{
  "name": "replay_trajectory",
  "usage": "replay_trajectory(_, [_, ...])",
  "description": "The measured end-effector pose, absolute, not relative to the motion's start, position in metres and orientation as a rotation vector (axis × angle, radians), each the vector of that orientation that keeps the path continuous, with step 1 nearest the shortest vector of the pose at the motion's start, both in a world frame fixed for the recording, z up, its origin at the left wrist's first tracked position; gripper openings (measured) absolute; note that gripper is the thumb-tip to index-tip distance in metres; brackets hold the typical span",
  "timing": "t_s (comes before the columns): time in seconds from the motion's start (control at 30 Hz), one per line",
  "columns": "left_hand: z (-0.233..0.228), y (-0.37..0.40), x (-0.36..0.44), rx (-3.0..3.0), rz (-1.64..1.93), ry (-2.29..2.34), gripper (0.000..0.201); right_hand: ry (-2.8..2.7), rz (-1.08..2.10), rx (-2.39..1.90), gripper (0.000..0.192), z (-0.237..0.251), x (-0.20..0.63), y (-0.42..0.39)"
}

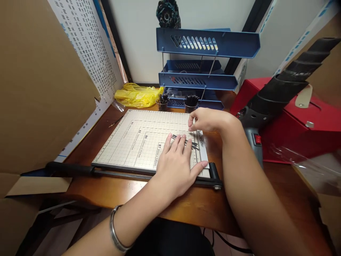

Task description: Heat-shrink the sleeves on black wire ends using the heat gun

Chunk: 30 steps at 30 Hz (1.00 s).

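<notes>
A paper cutter (122,142) with a cream gridded board lies on the wooden desk. My left hand (176,160) rests flat on its right part, fingers stretched, over several short thin black pieces (195,145) that look like cut tubes or sticks. Some of these pieces are hidden under the fingers. Just beyond, above the board's far right edge, hangs my right hand (206,120) with the wrist bent and fingertips pinched together. What it pinches, if anything, cannot be made out. The cutter's blade arm (119,173) is down along the near edge.
Two small cups, a left cup (162,105) and a right cup (191,106), hold thin black pieces behind the board. Blue stacked trays (197,81) and a yellow plastic bag (138,95) stand at the back. On the right are a heat gun (266,99) and a red box (279,131).
</notes>
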<state>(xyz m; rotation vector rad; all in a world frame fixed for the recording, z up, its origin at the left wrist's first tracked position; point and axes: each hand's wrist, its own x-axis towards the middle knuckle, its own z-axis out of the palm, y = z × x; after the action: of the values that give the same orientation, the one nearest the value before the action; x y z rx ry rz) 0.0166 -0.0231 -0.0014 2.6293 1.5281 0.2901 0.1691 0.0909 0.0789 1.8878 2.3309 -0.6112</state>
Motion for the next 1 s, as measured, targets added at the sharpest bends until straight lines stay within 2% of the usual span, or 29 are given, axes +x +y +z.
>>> replay_trajectory(0.27, [-0.003,-0.027,0.017,2.684,0.320,1.637,0.088,2.341,-0.713,1.964,0.011,0.078,0.178,0.097])
replay_trajectory(0.5, [-0.014,-0.027,0.009,2.681,0.370,1.509,0.093,2.347,-0.691,1.998,0.010,0.082,0.179,0.100])
replay_trajectory(0.6, [-0.013,-0.026,0.009,2.655,0.330,1.514,0.085,2.439,-0.682,2.050,0.010,0.083,0.174,0.093])
replay_trajectory(0.73, [-0.009,-0.026,0.011,2.644,0.300,1.525,0.076,2.709,-0.687,2.427,0.024,0.060,0.173,0.068])
replay_trajectory(0.83, [-0.004,-0.026,0.012,2.638,0.264,1.521,0.076,2.731,-0.907,2.778,0.034,0.022,0.181,0.047])
replay_trajectory(1.0, [0.023,-0.019,0.011,2.704,-0.030,1.385,0.083,2.603,-1.278,2.721,0.066,-0.026,0.189,0.035])
